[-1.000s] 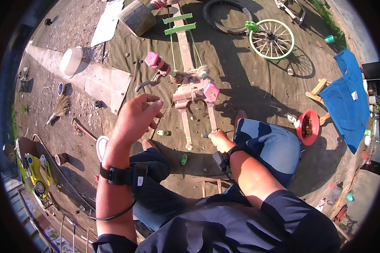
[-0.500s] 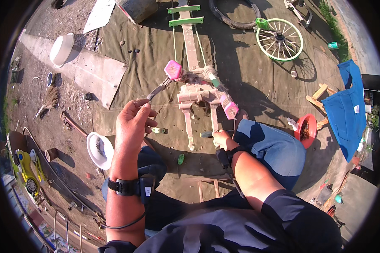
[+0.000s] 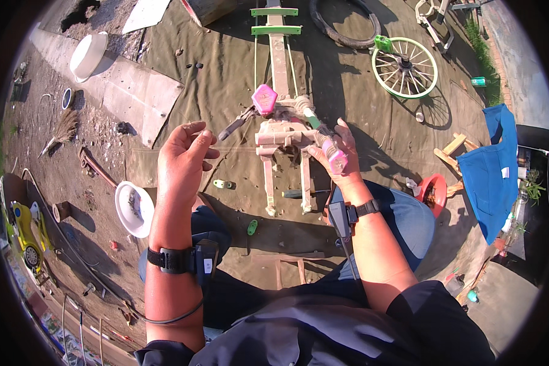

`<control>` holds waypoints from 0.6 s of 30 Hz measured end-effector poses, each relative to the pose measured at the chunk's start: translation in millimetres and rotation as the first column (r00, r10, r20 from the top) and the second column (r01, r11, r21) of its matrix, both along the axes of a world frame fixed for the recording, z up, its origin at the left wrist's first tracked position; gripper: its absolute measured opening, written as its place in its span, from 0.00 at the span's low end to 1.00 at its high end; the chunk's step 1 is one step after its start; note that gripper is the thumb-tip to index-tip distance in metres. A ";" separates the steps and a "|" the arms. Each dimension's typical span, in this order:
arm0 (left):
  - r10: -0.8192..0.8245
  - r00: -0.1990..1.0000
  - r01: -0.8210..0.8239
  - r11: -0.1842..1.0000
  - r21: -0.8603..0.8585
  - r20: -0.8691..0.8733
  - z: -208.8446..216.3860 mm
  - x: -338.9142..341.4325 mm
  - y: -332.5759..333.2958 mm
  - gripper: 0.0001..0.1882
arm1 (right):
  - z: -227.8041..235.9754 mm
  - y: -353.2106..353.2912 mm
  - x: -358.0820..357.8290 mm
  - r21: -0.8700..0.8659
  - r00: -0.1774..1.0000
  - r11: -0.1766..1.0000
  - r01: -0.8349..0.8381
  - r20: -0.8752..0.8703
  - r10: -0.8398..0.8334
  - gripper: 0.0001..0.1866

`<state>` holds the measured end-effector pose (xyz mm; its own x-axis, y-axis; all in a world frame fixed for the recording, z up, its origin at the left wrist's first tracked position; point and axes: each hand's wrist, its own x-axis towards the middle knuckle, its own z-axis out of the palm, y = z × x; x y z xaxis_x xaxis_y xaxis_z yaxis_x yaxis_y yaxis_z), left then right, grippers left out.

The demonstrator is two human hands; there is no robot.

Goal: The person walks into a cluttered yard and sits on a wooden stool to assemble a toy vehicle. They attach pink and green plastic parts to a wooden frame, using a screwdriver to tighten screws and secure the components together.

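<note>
One frame point(image 3: 279, 67) lengthwise ahead, prongs point(image 3: 269, 183) nearest

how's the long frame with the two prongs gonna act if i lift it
The frame would probably stay stiff, since its straight beam and prongs look rigid. It may feel heavier toward the pronged end, where chunky fittings cluster. The pink grips stick out from it, so it could tip unevenly.

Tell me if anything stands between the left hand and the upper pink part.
Yes: in this view the dark grey lever slants into the gap from the upper pink part. Nothing else visible blocks the left hand.
</note>
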<state>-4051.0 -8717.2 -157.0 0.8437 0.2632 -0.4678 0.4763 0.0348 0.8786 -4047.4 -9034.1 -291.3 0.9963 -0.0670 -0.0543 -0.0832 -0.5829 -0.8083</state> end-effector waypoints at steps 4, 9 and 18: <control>-0.110 0.994 0.110 0.948 0.297 -0.018 -27.2 -0.7 3.0 0.21 | 60.8 -4.2 3.6 -0.037 0.965 0.968 -0.248 0.081 0.250 0.47; -0.151 0.987 0.159 0.962 0.223 -0.055 -41.7 -0.5 -0.7 0.23 | 89.5 -4.8 -2.0 -0.271 0.947 0.924 -0.270 0.100 0.306 0.39; -0.074 0.997 0.076 0.987 0.142 -0.019 -36.9 -3.3 10.0 0.24 | 84.0 -8.2 -2.3 -0.347 0.936 0.904 -0.249 0.152 0.316 0.33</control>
